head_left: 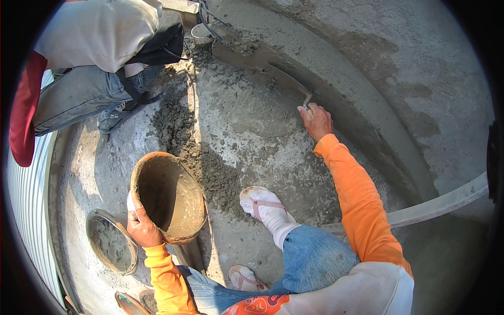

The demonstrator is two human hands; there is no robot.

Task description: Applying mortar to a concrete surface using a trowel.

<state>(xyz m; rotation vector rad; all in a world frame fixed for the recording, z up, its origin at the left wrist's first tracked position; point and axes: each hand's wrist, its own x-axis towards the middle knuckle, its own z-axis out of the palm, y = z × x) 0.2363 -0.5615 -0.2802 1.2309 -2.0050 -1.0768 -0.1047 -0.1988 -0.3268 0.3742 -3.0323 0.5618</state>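
Observation:
In my right hand is the handle of a trowel; its long metal blade lies along the foot of the curved band of wet mortar. The fingers wrap round the grip. My left hand holds a mortar-smeared bucket by its rim, tilted so that its mouth faces up toward me. Inside, the bucket is coated with wet grey mortar. Loose mortar is heaped on the floor just beyond the bucket.
A second bucket with grey mix stands left of my left hand. A co-worker bends at the upper left, near a small white pail. A curved pale edge runs at right; corrugated sheeting lines the left side.

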